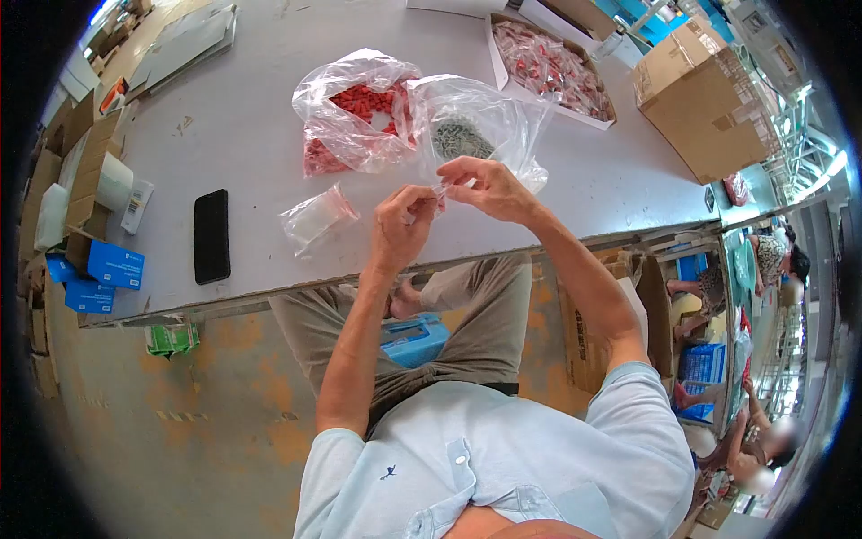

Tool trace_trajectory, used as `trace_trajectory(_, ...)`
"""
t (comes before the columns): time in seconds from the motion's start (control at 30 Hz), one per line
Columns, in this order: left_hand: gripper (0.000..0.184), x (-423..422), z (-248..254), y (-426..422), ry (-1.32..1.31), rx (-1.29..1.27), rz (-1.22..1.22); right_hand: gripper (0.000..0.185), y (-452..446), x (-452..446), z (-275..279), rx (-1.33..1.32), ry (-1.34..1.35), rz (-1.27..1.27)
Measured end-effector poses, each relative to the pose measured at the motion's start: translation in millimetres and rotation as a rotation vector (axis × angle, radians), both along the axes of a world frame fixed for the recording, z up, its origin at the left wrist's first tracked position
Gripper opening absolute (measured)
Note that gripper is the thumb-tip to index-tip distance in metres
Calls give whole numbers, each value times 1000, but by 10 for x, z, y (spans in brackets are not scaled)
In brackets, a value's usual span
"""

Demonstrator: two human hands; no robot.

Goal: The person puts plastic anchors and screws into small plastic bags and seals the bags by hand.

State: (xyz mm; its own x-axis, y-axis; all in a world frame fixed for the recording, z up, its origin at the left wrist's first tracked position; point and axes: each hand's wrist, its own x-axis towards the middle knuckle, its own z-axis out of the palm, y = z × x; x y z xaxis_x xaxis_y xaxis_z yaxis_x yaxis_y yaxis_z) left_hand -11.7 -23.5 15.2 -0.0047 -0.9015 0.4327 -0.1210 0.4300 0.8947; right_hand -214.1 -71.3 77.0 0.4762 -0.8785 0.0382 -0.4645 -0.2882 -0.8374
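Over the table's front edge my two hands meet, fingertips nearly touching. My left hand (402, 225) pinches what looks like a small clear plastic bag (440, 199) with a bit of red in it. The fingers of my right hand (489, 190) are closed at the same bag's upper end; whether they also hold a small part is hidden. Just beyond my right hand lies an open clear bag of small grey-green pieces (462, 139). Left of it stands an open bag of small red parts (364, 103). A stack of flat clear bags (321, 218) lies left of my left hand.
A black phone (212, 236) and blue boxes (112, 267) are at the left. A tray of filled red packets (552, 72) and a large cardboard box (705, 103) stand at the back right. Other people sit at the far right beside a blue basket (702, 366).
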Motion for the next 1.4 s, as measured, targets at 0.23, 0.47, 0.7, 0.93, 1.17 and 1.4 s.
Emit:
trace_trajectory(0.23, 12, 30, -44, -7, 63, -64, -20, 12, 214, 84, -59, -26, -112, -97)
trace_trajectory(0.47, 11, -7, 32, -5, -92, -111, -27, 14, 441, 67, -354, -228, -101, -260)
trace_trajectory(0.7, 21, 24, -158, -61, 195, 206, -206, 19, 477, 20, -435, 154, -372, -286)
trace_trajectory(0.93, 26, 39, -78, -52, 256, 288, -243, 14, 499, 132, -495, 201, -548, -290)
trace_trajectory(1.17, 20, 9, -47, -72, 195, 350, -215, 11, 514, 147, -643, 137, -568, -317)
trace_trajectory(1.4, 6, -3, 88, -32, 56, 380, -215, 10, 528, 156, -647, 44, -563, -269)
